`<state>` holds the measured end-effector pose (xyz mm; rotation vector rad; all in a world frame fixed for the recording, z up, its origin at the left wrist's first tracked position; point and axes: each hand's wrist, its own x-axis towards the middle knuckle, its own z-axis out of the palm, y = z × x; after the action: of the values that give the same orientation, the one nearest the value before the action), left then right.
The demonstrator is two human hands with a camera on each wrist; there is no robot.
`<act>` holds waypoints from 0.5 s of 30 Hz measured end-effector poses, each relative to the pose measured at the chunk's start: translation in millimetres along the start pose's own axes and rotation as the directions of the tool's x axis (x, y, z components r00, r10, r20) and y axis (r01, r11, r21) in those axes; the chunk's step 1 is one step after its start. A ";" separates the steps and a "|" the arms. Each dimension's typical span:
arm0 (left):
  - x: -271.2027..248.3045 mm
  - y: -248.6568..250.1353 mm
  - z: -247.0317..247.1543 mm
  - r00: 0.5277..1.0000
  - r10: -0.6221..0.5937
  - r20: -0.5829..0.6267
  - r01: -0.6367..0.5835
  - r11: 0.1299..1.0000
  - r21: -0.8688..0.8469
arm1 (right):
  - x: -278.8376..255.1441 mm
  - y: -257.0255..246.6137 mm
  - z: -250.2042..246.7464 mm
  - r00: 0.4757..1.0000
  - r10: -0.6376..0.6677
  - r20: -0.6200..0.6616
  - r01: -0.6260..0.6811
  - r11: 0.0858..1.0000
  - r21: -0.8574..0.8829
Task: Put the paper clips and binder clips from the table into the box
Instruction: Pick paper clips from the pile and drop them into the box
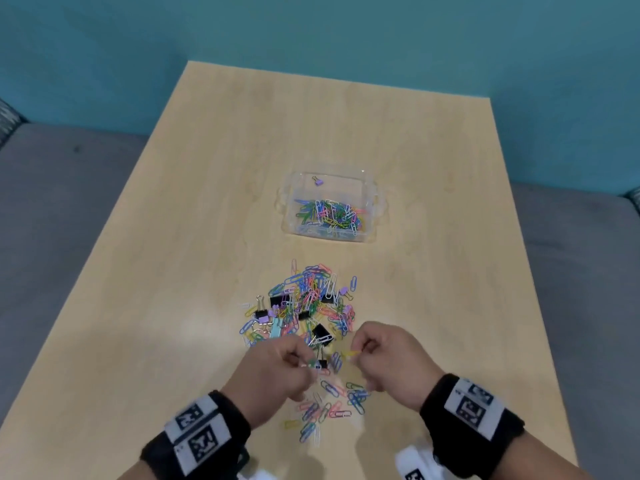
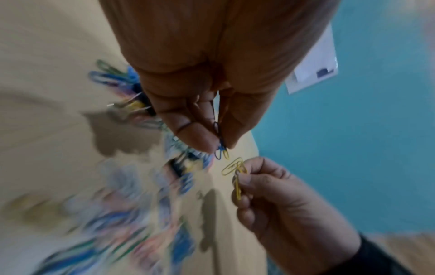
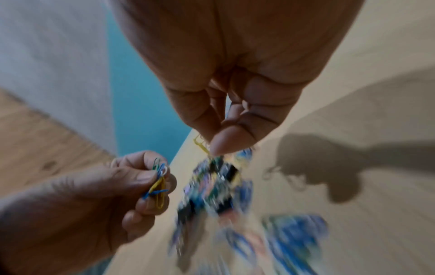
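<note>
A heap of coloured paper clips and binder clips [image 1: 304, 306] lies on the wooden table [image 1: 207, 202]. Beyond it stands a clear plastic box [image 1: 329, 206] holding several paper clips and one purple binder clip [image 1: 318, 181]. My left hand [image 1: 277, 368] hovers over the near part of the heap and pinches a few clips [image 2: 221, 147], blue, yellow and green [image 3: 158, 184]. My right hand [image 1: 384, 358] is beside it and pinches yellow paper clips [image 2: 235, 169] between thumb and forefinger [image 3: 226, 143].
More loose clips [image 1: 329, 403] are scattered between my wrists near the table's front edge. Grey seating [image 1: 52, 220] flanks the table on both sides, with a teal wall [image 1: 311, 29] behind. Bare tabletop lies left and right of the heap.
</note>
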<state>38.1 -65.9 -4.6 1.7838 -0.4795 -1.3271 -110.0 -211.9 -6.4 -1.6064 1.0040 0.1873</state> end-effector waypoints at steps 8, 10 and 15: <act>109.5 116.6 -48.2 0.943 0.210 -0.257 -0.208 0.977 0.035 | 98.9 -93.4 -69.5 0.941 -0.198 -0.274 0.189 0.980 -0.060; 135.5 137.5 -48.9 0.921 0.250 -0.298 -0.235 0.968 0.086 | 122.1 -112.5 -76.8 0.922 -0.215 -0.321 0.174 0.973 -0.151; 155.9 150.2 -45.0 0.939 0.229 -0.257 -0.208 0.972 0.109 | 145.2 -131.7 -77.5 0.929 -0.221 -0.296 0.123 0.941 -0.315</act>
<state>162.2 -246.1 27.0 1.8810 -0.5680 -0.9076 39.7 -356.8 25.4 -2.0358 1.1155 -0.0616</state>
